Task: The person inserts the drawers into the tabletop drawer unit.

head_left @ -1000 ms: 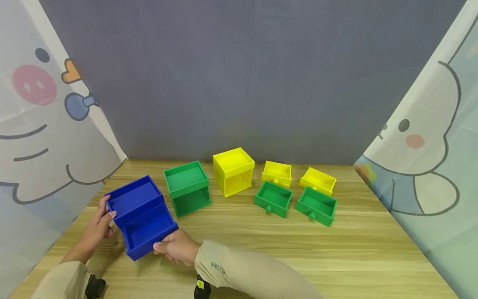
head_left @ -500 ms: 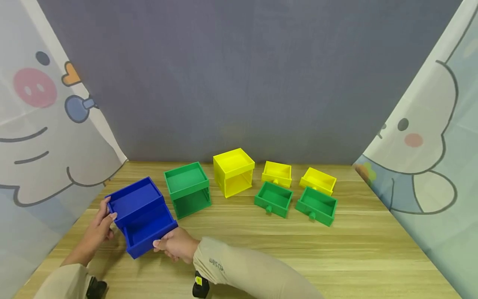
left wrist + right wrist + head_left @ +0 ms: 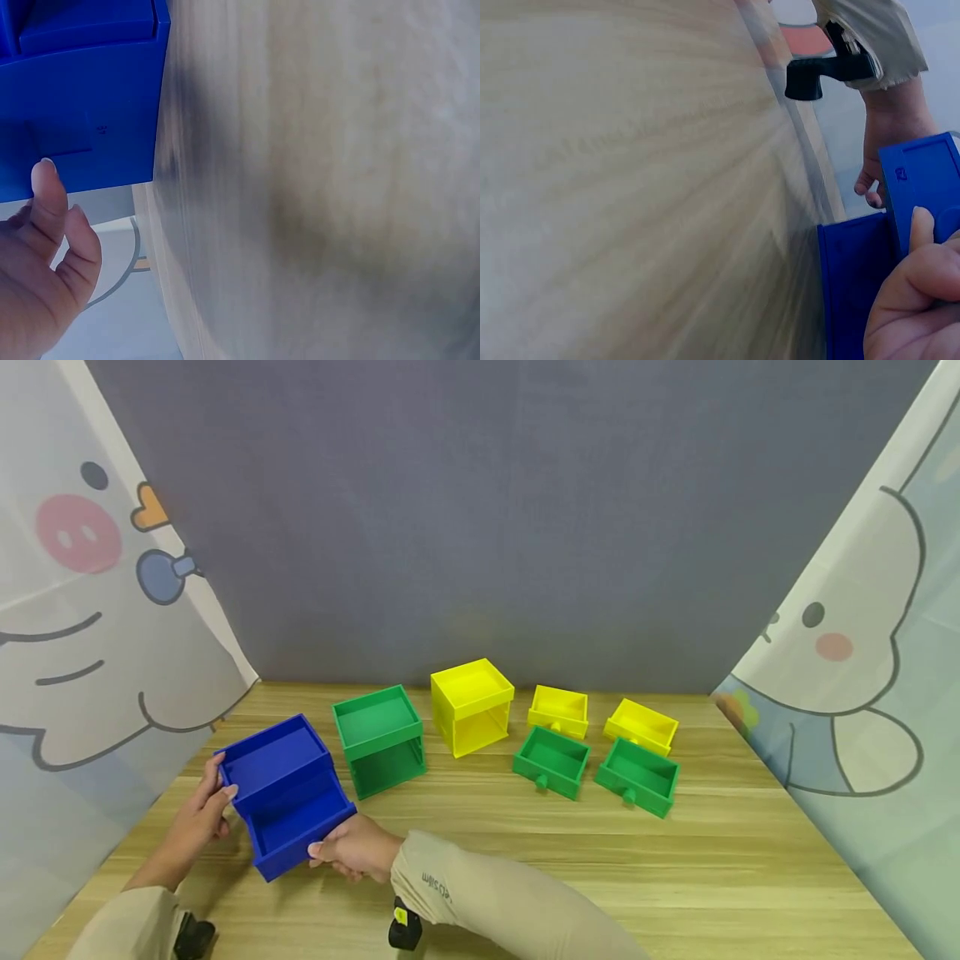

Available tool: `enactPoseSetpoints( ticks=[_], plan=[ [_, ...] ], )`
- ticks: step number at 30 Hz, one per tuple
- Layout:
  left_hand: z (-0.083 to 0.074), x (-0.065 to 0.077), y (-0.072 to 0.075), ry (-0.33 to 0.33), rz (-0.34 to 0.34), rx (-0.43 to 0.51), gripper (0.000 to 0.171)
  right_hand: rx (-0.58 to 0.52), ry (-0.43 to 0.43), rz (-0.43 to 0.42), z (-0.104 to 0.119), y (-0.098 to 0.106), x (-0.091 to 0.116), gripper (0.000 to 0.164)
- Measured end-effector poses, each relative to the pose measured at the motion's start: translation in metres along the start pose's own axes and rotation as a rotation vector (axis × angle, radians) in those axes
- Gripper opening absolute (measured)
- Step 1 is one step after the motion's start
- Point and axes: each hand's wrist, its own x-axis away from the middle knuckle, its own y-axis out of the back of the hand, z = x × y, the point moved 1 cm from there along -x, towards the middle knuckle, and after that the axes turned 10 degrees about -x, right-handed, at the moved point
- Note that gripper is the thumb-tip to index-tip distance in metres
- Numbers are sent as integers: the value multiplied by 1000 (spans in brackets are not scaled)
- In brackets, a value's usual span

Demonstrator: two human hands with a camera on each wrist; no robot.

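In the head view, a blue cabinet with a tray-like top stands at the left, turned at an angle. Its blue drawer sticks well out of the front. My left hand holds the cabinet's left side, thumb on the side wall and fingers toward the back. In the left wrist view, that thumb touches the blue side panel. My right hand grips the drawer at its front; any knob is hidden by the fingers. In the right wrist view, a finger lies along the blue drawer front.
Right of the blue cabinet stand a green cabinet and a yellow cabinet, both without drawers. Farther right lie two yellow drawers and two green drawers on the wooden table. A grey backdrop rises behind.
The blue drawer has slid very slightly into its cabinet, with my right hand still on its front. My left hand keeps its hold. The other cabinets and drawers have not moved.
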Motion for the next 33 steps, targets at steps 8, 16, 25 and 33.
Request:
enactPoseSetpoints(
  ticks=[8, 16, 25, 33],
  plan=[
    [0, -1, -2, 0, -7, -8, 61, -26, -12, 46, 4, 15, -5, 25],
    [3, -1, -3, -7, -18, 3, 61, -82, 4, -46, 2, 9, -3, 25],
    [2, -2, -3, -6, 24, 9, 62, -164, 55, -170, -1, -4, 6, 24],
    [-1, 1, -2, 8, -6, -22, 61, -131, 53, -162, 1, -12, 5, 25]
  ],
)
